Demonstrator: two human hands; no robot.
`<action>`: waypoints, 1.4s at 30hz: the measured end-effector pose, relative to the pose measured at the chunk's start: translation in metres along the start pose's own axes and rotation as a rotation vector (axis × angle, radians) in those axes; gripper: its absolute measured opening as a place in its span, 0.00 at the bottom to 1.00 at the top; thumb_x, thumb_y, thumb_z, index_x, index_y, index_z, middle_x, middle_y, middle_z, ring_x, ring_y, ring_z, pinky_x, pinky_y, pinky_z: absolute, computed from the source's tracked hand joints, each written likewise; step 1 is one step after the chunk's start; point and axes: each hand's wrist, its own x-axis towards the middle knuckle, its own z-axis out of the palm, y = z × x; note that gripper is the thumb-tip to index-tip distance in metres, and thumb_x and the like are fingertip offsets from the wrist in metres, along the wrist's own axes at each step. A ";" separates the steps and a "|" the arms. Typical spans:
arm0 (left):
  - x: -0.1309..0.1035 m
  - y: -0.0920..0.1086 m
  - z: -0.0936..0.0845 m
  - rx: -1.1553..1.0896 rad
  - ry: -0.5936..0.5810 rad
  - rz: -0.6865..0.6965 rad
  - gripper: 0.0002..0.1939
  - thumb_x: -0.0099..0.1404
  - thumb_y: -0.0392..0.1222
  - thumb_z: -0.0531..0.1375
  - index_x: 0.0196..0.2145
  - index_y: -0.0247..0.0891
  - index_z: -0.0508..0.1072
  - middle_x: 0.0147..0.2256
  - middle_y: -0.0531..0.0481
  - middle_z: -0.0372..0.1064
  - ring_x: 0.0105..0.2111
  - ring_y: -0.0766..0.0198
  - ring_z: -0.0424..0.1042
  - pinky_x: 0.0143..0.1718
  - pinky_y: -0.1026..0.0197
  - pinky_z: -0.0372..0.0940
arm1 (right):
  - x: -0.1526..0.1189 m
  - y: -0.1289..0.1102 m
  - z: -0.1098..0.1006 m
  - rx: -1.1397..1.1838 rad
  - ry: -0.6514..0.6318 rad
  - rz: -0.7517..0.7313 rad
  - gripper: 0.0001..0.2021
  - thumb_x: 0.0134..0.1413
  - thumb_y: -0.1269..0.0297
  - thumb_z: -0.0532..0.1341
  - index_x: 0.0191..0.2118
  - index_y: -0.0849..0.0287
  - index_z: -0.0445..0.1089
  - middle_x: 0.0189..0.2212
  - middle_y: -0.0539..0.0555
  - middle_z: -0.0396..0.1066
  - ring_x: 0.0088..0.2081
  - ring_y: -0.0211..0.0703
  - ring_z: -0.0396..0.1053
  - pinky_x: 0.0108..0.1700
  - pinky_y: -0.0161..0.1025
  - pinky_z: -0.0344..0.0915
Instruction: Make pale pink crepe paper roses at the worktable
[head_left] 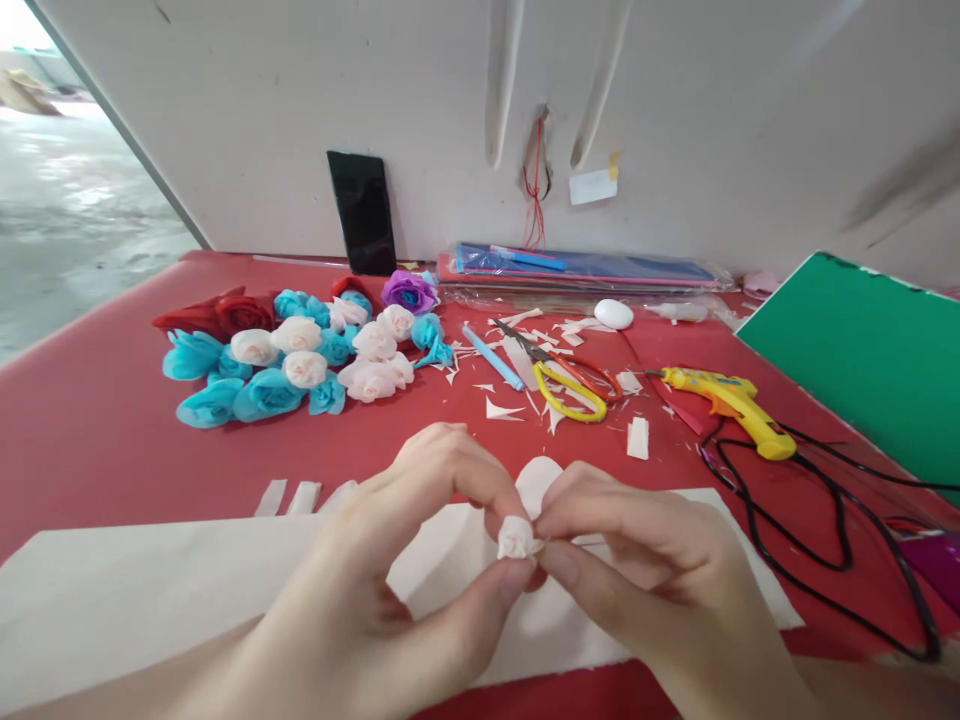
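Observation:
Between the fingertips of my left hand (pixel 420 560) is a small white paper flower (pixel 515 538), its folded petals facing me. The thumb and forefinger of my right hand (pixel 637 560) pinch the flower's right side, where a thin tip of paper shows. A rounded white paper petal (pixel 538 478) stands up just behind the fingers. Both hands are above a wide white paper sheet (pixel 150 600) at the front of the red table (pixel 90 400). Small white paper strips (pixel 304 498) lie at the sheet's back edge.
Finished blue, white, red and purple flowers (pixel 277 392) lie back left. Scissors (pixel 570 385), a light blue pen (pixel 493 357) and paper scraps are behind my hands. On the right are a yellow glue gun (pixel 735 400), its black cable and a green board (pixel 862 370). A phone (pixel 361 213) leans on the wall.

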 end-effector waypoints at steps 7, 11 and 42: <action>-0.001 -0.003 -0.001 0.098 0.001 0.060 0.09 0.64 0.30 0.55 0.33 0.44 0.66 0.28 0.59 0.66 0.29 0.68 0.66 0.32 0.65 0.63 | -0.004 0.007 0.007 -0.016 0.105 -0.071 0.08 0.49 0.75 0.67 0.29 0.53 0.81 0.24 0.46 0.79 0.26 0.34 0.72 0.32 0.32 0.66; 0.001 -0.001 -0.003 0.125 0.003 0.094 0.09 0.62 0.28 0.54 0.32 0.43 0.65 0.28 0.60 0.66 0.27 0.69 0.66 0.32 0.64 0.63 | -0.005 0.008 0.009 -0.046 0.095 -0.115 0.09 0.49 0.76 0.68 0.30 0.53 0.81 0.26 0.46 0.80 0.26 0.33 0.73 0.33 0.30 0.68; 0.010 0.003 -0.016 0.085 -0.180 0.075 0.09 0.62 0.31 0.58 0.33 0.47 0.66 0.24 0.64 0.69 0.28 0.68 0.70 0.49 0.58 0.62 | 0.010 0.008 -0.004 0.763 -0.396 0.680 0.05 0.49 0.64 0.71 0.30 0.59 0.80 0.23 0.48 0.75 0.23 0.27 0.67 0.26 0.23 0.63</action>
